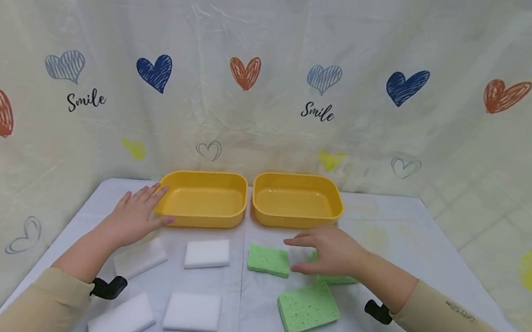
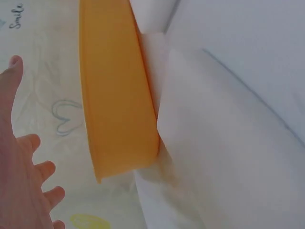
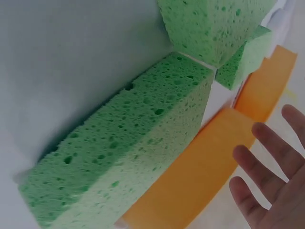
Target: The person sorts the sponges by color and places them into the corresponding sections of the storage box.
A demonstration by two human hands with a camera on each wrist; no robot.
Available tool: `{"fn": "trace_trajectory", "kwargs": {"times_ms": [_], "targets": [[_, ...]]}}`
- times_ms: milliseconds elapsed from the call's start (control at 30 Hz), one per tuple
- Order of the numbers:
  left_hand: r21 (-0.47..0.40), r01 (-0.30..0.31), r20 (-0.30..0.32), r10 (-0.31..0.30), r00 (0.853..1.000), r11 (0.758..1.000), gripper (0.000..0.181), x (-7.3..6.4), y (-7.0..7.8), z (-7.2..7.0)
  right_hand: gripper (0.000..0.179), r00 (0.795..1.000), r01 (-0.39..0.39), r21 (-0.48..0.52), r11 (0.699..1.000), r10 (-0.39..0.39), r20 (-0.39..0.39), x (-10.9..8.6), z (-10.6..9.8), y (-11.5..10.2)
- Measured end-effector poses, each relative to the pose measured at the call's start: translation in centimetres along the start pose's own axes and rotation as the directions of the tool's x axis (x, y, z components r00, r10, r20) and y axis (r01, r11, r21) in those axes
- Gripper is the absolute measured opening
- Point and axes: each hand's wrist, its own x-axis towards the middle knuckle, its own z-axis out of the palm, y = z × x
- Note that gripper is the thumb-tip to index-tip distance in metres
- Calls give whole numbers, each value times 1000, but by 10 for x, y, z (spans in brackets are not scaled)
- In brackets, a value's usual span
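My left hand (image 1: 133, 217) hovers with spread fingers by the left end of the left yellow tray (image 1: 203, 221); the left wrist view shows it holding nothing. Below it lies a white sponge (image 1: 141, 258), partly covered by the forearm. Over the green sponges my right hand (image 1: 334, 251) reaches out, fingers extended and thumb apart, in front of the right yellow tray (image 1: 296, 222). One green sponge (image 1: 339, 280) is partly hidden beneath that hand. Another green sponge (image 1: 268, 260) lies left of its fingertips, and a third green sponge (image 1: 308, 308) sits nearer the front.
More white sponges lie on the left half of the table: one white sponge (image 1: 207, 254) before the left tray, another (image 1: 192, 312) nearer the front, another (image 1: 121, 319) at front left. A white curtain (image 1: 269, 129) with printed hearts hangs behind the trays.
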Motion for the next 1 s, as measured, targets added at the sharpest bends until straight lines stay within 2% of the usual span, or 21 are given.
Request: {"fn": "trace_trajectory", "kwargs": {"times_ms": [167,300,433,667,1000], "targets": [[-42,55,38,-53,998,998,100,15,-13,0,60,993,-12,42,999,7,114,20,1,1],[-45,90,78,-87,993,995,103,23,-19,2,62,974,-67,72,995,50,220,34,4,2],[-46,121,107,-116,988,992,104,30,-23,4,65,954,-99,86,991,70,292,45,10,1],[-77,153,144,-141,979,985,110,34,-27,6,72,936,-113,61,992,85,341,54,23,-3],[-88,172,178,-154,972,981,113,45,-40,14,75,936,-98,22,995,85,343,59,28,-4]]}}
